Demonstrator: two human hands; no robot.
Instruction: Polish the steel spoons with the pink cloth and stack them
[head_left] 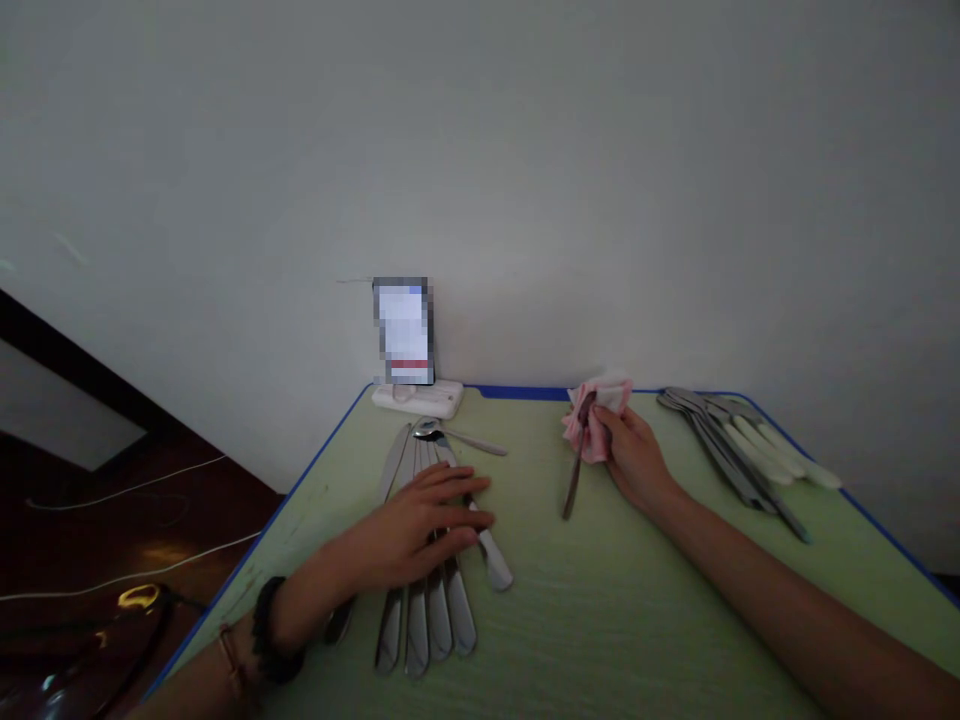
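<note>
My left hand (420,525) lies with fingers stretched out over a fanned row of table knives (439,610). Their silver handles point toward me, and the hand covers their middles. Just beyond those fingers, a small spoon (469,441) rests crosswise near the blade tips. In my right hand (634,455) is a crumpled pink-and-white cloth (600,440), pinched around a slim metal piece of cutlery (572,488). Its narrow end slants down toward me. The cloth and fingers partly hide its upper end, so I cannot tell whether it is a spoon or a knife.
On the right of the green table (600,620) lies a pile of metal cutlery (724,450), with white-handled pieces (772,450) among it. A phone (405,330) stands upright by a white power bank (416,399) at the back. Behind is a wall; cables (135,580) trail at left.
</note>
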